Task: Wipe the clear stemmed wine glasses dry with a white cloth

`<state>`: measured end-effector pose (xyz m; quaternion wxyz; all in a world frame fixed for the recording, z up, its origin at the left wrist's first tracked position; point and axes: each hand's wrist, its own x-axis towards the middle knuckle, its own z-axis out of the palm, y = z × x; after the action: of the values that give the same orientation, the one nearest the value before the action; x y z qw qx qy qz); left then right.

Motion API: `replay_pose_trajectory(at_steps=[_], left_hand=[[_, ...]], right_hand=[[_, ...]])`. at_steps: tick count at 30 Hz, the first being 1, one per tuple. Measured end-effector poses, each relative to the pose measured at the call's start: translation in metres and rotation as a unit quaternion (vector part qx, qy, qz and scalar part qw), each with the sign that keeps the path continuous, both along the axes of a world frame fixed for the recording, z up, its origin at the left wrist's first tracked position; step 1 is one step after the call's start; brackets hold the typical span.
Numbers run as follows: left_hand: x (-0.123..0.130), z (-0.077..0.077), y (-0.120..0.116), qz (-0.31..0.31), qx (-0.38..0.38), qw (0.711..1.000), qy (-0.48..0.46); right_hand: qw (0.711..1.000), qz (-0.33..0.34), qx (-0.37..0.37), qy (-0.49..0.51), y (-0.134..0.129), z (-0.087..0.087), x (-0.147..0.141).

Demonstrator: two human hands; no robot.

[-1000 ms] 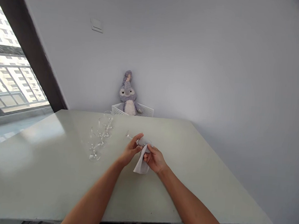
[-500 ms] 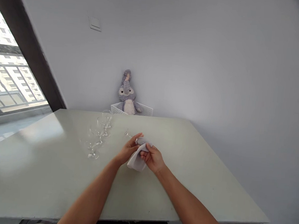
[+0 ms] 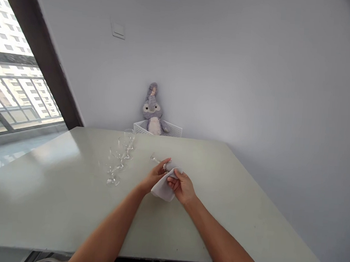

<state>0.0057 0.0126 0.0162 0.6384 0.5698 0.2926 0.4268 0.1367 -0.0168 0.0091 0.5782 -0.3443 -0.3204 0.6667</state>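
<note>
Over the middle of the pale table [image 3: 74, 208], my left hand [image 3: 155, 177] is closed round the bowl of a stemmed glass [image 3: 155, 158], whose stem and foot point away to the upper left. A white cloth [image 3: 163, 188] hangs below the bowl, with part of it tucked at the glass's mouth. My right hand [image 3: 183, 186] pinches the cloth against the rim, its fingers curled. Part of the bowl is hidden by the cloth and fingers.
Several clear stemmed glasses [image 3: 113, 179] stand in a row left of my hands. At the table's far edge, a grey plush toy [image 3: 152, 110] sits in a white basket [image 3: 175, 131] against the wall. A window is at the left.
The whole view has shifted slightly, with table and glasses now a little further right. Both hands keep their hold on glass and cloth, and the cloth's hanging part is spread a bit wider.
</note>
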Motion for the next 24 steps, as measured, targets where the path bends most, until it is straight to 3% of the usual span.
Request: replay_pose_trajectory(at_steps=[3,7,10,12,15,18,21,24], left_hand=[[-0.001,-0.004,0.003,0.054,0.061,0.992,0.096],[-0.005,-0.01,0.009,0.155,0.157,0.939,0.265],[-0.006,-0.01,0.01,0.185,0.183,0.911,0.319],[-0.005,-0.007,0.009,0.16,0.174,0.926,0.294],[0.0,-0.003,0.004,0.083,0.124,0.972,0.183],[0.003,-0.002,0.002,0.048,0.1,0.988,0.108],[0.003,-0.006,0.005,0.099,0.111,0.978,0.146],[0.001,-0.009,0.01,0.186,0.132,0.945,0.232]], right_hand=[[1.0,0.021,0.011,-0.01,0.001,-0.001,0.002],[0.973,0.009,0.089,-0.215,-0.001,-0.011,-0.001],[0.941,-0.012,0.142,-0.308,0.0,-0.016,-0.003],[0.96,-0.009,0.123,-0.251,0.002,-0.016,-0.002],[0.998,0.011,0.031,-0.045,0.005,-0.01,0.0],[0.998,0.025,-0.012,0.064,0.006,-0.006,0.002],[0.998,0.029,0.037,-0.043,0.003,-0.008,0.0],[0.965,-0.003,0.113,-0.235,-0.003,-0.014,-0.005]])
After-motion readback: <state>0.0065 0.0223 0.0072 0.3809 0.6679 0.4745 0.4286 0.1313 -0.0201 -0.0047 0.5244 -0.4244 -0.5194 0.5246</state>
